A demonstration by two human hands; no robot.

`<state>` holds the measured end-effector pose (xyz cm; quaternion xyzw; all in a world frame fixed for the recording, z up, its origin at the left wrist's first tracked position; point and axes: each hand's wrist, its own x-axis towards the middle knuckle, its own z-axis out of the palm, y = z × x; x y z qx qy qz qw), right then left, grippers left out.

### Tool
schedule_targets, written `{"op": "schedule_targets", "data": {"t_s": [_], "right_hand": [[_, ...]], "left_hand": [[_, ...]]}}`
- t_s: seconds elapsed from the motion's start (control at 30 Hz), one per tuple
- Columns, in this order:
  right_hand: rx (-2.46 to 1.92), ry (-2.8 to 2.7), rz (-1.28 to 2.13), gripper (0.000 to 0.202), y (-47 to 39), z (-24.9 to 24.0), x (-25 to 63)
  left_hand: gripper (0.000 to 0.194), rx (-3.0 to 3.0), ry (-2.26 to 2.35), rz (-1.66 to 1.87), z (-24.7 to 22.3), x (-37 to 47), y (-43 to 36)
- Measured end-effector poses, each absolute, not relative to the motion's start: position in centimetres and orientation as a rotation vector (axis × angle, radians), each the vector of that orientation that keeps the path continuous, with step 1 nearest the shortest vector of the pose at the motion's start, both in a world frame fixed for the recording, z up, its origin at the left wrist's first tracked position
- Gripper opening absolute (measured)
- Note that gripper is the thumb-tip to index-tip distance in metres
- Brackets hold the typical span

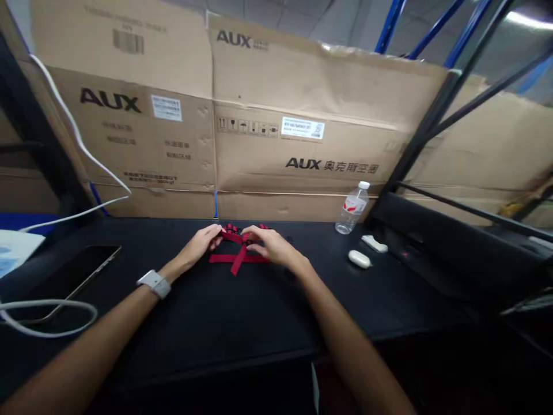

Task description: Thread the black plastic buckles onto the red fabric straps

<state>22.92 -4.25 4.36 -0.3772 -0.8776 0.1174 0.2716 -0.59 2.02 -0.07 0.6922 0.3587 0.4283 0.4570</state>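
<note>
A red ribbon [236,266] is between my hands over the black table, with one tail hanging toward me. My left hand [206,238] pinches one stretch of it near the back of the table. At the crossing of the strips, the fingers of my right hand [273,245] are closed on the ribbon. Another red strip [219,259] lies flat on the table beneath, running sideways under the tail. Behind my fingers sit several small red and black pieces [233,228], partly hidden and too small to make out.
A water bottle [352,208] stands at the back right, near a white rounded case [359,259] and a small white object [374,244]. On the left lie a phone [69,279], a white cable [52,334] and a paper sheet [17,249]. Cardboard [259,173] walls the back.
</note>
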Motion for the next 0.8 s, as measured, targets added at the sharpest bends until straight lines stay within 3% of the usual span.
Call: {"op": "schedule_targets", "data": {"t_s": [0.27,0.6,0.8], "right_hand": [[-1.327,-2.401,0.558,0.016,-3.1,4.7,28.0],[-1.788,-2.374,0.856,0.031,-2.5,4.0,32.5],[-1.877,-2.288,0.730,0.028,-2.4,4.1,32.2]], "left_hand": [[0.041,1.703,0.903,0.996,-0.9,-0.9,3.0],[0.043,1.741,0.887,0.909,-1.3,-0.9,3.3],[0.044,1.749,0.874,0.876,-1.0,-0.8,3.1]]}}
